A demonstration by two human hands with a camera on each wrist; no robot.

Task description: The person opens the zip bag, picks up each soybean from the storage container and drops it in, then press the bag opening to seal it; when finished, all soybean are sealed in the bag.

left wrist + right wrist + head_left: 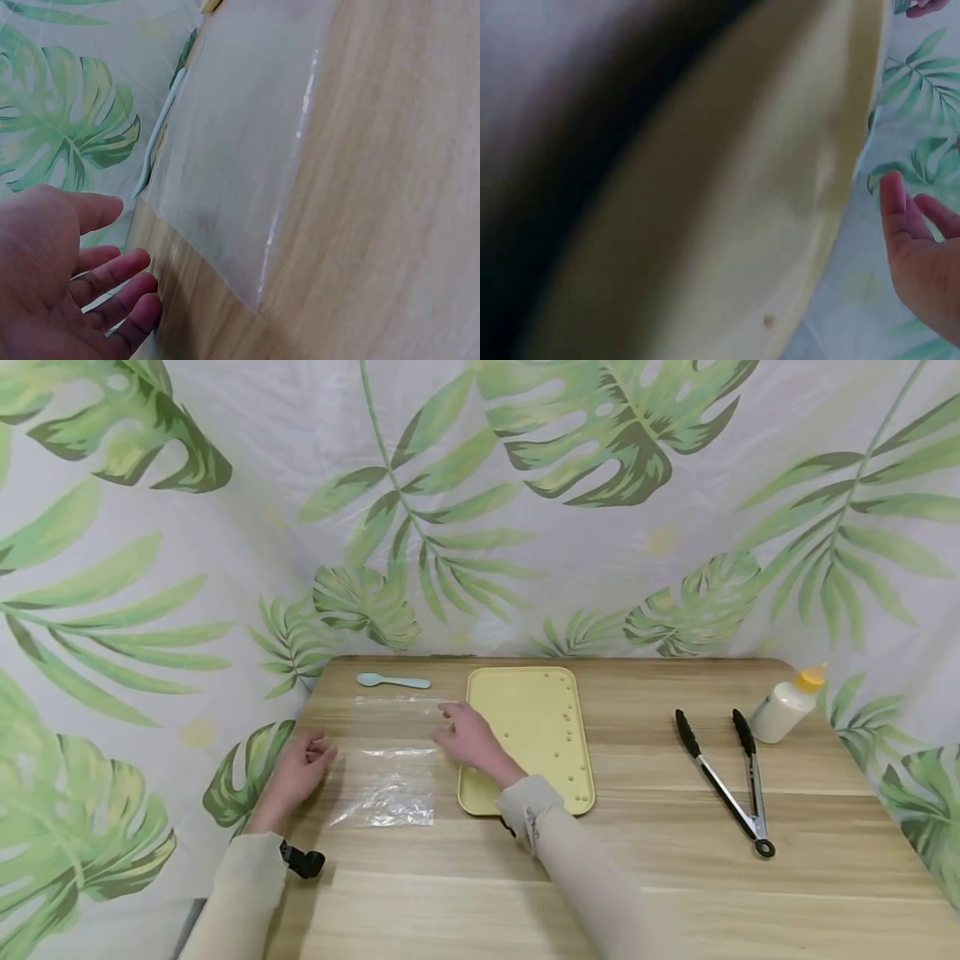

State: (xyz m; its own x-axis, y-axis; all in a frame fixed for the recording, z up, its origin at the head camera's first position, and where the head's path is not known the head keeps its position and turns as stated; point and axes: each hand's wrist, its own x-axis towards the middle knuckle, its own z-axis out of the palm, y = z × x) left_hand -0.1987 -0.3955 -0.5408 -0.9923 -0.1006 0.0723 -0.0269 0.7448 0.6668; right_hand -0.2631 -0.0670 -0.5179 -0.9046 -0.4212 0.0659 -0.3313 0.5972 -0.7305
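A clear plastic bag lies flat on the wooden table between the two hands, its lower part wrinkled and shiny. To its left, my left hand hovers by the table edge with loosely bent fingers, holding nothing; in the left wrist view those fingers are apart from the bag. My right hand reaches over a yellow tray, fingers near the bag's right side. Nothing shows in that hand; whether a fingertip touches the bag I cannot tell. Small round greenish pieces are scattered on the tray.
A pale blue spoon lies behind the bag. On the right, black-tipped metal tongs lie spread apart. Next to them stands a white bottle with a yellow cap. A leaf-patterned cloth hangs behind the table.
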